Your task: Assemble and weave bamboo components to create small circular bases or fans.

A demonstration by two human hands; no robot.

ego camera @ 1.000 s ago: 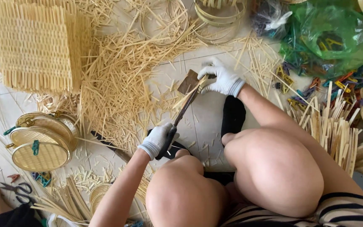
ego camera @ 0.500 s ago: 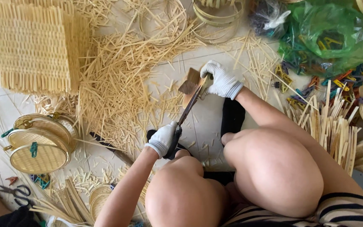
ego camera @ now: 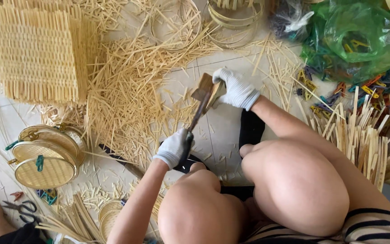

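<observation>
the left hand (ego camera: 174, 147), in a white glove, is closed tight round the dark handle of a knife (ego camera: 198, 112) whose blade runs up and away toward the other hand. the right hand (ego camera: 236, 89), also gloved in white, is shut on a short flat piece of bamboo (ego camera: 207, 88), fingers wrapped over its right side, holding it upright just above the pale floor (ego camera: 224, 131). the blade's upper end meets the bamboo piece at its near face; whether the edge has bitten into it cannot be told.

the bamboo piece sits in the upper middle of the view, between the 2 hands, ahead of the person's 2 bare knees.

left of the hands a thick scatter of thin bamboo splints (ego camera: 127, 95) covers the floor. beyond it, at the upper left, lies a woven bamboo mat (ego camera: 34, 54). at the lower left sit stacked round woven lids (ego camera: 46, 158), clamped with small clips. to the right of the right forearm lies a heap of wider bamboo strips (ego camera: 362, 135), and above that a green plastic bag (ego camera: 357, 36) with coloured clips (ego camera: 366, 88) spilled beside it. bamboo hoops (ego camera: 235, 18) lie at the top. scissors (ego camera: 21, 208) lie near the lower left corner.
</observation>
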